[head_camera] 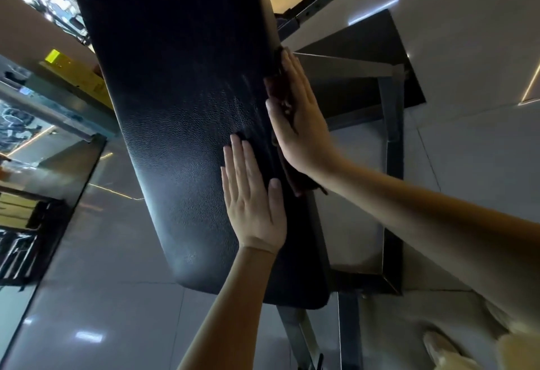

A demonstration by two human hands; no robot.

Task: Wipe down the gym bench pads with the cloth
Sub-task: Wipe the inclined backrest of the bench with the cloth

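Bench pad (181, 77): black, textured, running lengthwise away from the viewer; left grip (252, 203) lies flat on its top surface near the right edge, fingers straight and together, clamping nothing; right grip (298, 124) presses the dark cloth (274, 90) against the pad's right side edge, fingers straight, thumb on the top surface; cloth protrudes beyond the fingertips and below the wrist; metal frame (391, 141) stands on the glossy floor (117, 296).
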